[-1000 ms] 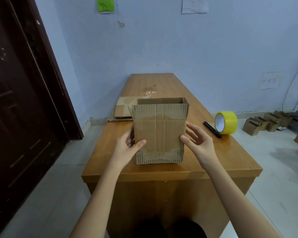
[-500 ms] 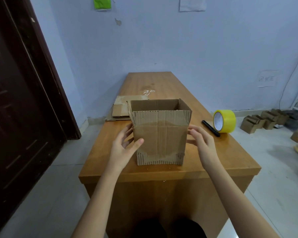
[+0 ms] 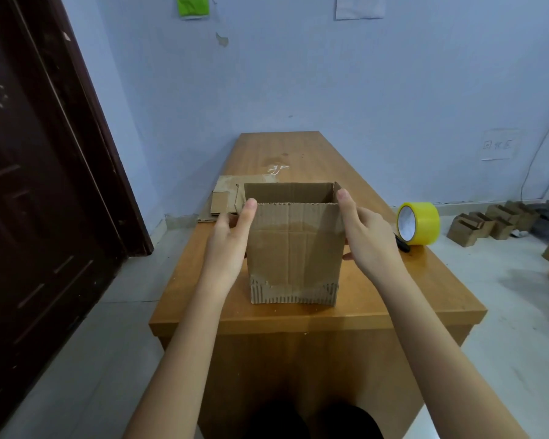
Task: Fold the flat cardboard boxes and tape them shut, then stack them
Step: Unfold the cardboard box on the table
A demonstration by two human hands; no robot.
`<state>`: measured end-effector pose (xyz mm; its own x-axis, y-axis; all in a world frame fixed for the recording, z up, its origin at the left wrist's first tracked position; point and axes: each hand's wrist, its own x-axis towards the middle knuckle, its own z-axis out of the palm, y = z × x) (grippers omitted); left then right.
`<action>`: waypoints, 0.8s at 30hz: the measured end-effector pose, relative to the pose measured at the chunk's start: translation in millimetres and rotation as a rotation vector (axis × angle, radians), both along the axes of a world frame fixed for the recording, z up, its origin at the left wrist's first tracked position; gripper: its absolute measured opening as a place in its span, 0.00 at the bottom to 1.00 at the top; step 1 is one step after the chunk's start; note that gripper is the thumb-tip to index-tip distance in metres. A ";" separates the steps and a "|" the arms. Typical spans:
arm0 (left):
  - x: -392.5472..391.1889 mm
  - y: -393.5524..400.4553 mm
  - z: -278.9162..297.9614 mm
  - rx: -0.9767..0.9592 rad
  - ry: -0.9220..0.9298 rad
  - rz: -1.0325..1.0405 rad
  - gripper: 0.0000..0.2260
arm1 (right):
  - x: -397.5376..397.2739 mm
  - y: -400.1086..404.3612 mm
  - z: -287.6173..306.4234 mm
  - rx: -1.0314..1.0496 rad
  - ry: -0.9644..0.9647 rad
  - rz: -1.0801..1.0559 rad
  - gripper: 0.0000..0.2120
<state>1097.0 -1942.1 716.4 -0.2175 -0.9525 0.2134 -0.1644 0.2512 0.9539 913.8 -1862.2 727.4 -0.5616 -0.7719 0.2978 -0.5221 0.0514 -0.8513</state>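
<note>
A brown cardboard box (image 3: 293,248) stands upright near the front of the wooden table (image 3: 301,153), its top flaps raised and its top not closed. My left hand (image 3: 227,245) lies against the box's left side, thumb stretched up along the near left corner. My right hand (image 3: 366,236) presses against the right side, one digit reaching the top right corner. Flat cardboard pieces (image 3: 225,198) lie behind the box at the table's left edge. A yellow tape roll (image 3: 420,223) stands on edge at the right.
A black marker (image 3: 402,245) lies beside the tape roll. Several small cardboard boxes (image 3: 488,223) sit on the floor at the right by the wall. A dark door (image 3: 45,185) fills the left side.
Both hands have slid up from the lower sides of the box to its upper flaps. The box's top has squared up.
</note>
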 end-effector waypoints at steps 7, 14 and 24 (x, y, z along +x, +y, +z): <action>-5.6 1.0 10.7 0.073 0.054 0.048 0.26 | 1.3 -8.7 3.0 0.103 0.050 -0.023 0.30; 6.5 5.0 13.5 0.164 0.107 -0.114 0.14 | -1.1 1.4 -1.9 0.059 -0.051 0.093 0.37; 29.8 3.6 -0.4 0.047 0.090 -0.380 0.32 | -13.8 13.5 -22.5 0.021 -0.074 0.349 0.39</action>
<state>1126.9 -1938.5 716.0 -0.5391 -0.8168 0.2054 0.0168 0.2333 0.9722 900.0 -1848.7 704.9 -0.2828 -0.9266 0.2478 -0.4481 -0.1008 -0.8883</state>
